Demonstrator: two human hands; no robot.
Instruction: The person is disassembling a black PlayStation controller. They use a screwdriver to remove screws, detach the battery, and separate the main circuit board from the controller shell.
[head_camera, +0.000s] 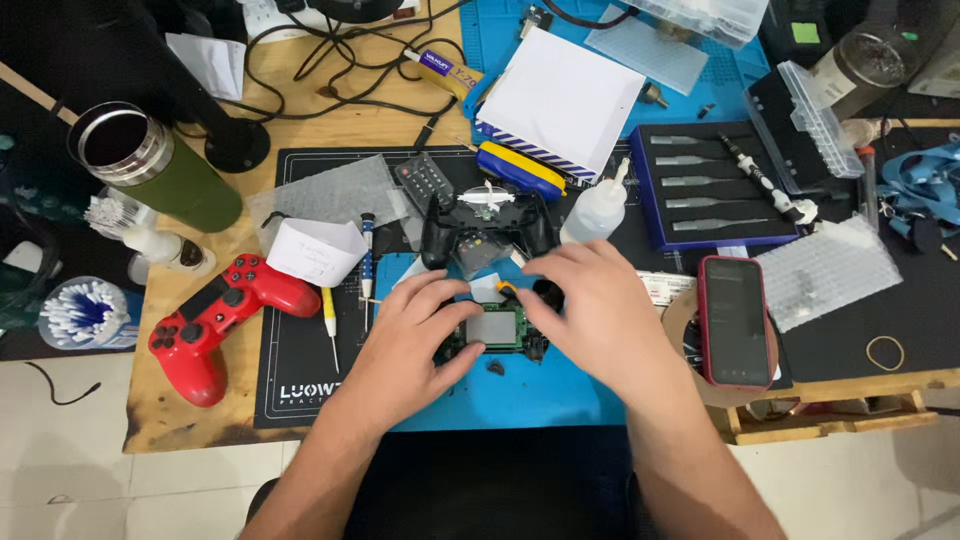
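while both hands meet over the blue rubber work mat (520, 395), the left hand (415, 335) curls its fingers around the left edge of a small green circuit board (493, 330) lying flat on the mat. the right hand (590, 310) grips the board's right side, fingers bent over its top. just behind sits an opened black gamepad shell (487, 228); a red gamepad (222, 320) lies well left, a red-cased phone (735, 320) right.
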